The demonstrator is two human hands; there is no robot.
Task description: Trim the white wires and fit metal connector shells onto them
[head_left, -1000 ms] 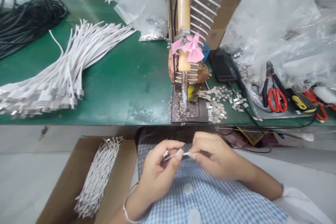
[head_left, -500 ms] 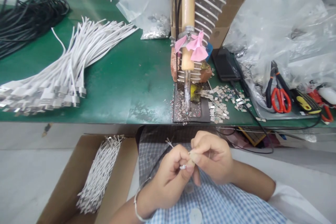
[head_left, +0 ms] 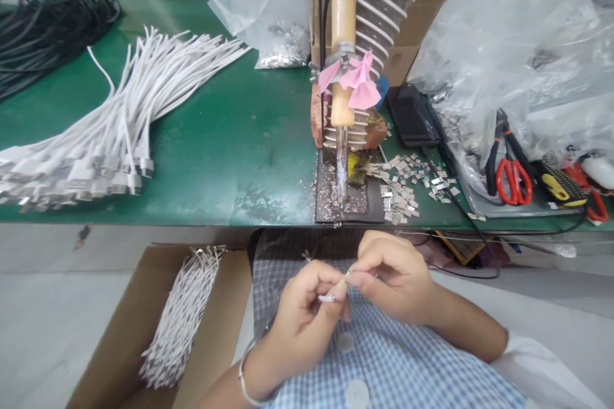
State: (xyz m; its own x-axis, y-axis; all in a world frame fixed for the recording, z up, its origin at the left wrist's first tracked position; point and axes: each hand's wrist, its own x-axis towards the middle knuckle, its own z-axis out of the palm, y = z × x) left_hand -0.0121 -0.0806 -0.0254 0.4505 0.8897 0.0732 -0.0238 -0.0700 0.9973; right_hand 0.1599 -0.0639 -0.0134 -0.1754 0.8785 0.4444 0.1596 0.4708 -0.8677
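Both hands meet over my lap, just below the table's front edge. My left hand (head_left: 300, 310) is closed, pinching a short white cable end (head_left: 327, 298) with a metal tip. My right hand (head_left: 391, 278) is closed too, its fingertips pinching a tiny metal piece at the cable's end; I cannot make out its shape. A thin wire end (head_left: 307, 257) sticks up behind my left hand. A soldering iron with a wooden handle (head_left: 342, 45) stands upright on the green table (head_left: 230, 140), right in front of my hands, its tip over a dark pad (head_left: 330, 195).
Small metal shells (head_left: 405, 188) lie scattered right of the pad. A large bundle of white cables (head_left: 110, 121) lies on the left, black cable coils (head_left: 48, 13) behind it. A cardboard box (head_left: 119, 345) with white cables sits at lower left. Scissors (head_left: 513, 179) and plastic bags (head_left: 518, 45) are on the right.
The hands have drawn closer together and shifted slightly; the left hand has turned the cable, so its white end now points right toward the right hand's fingertips.
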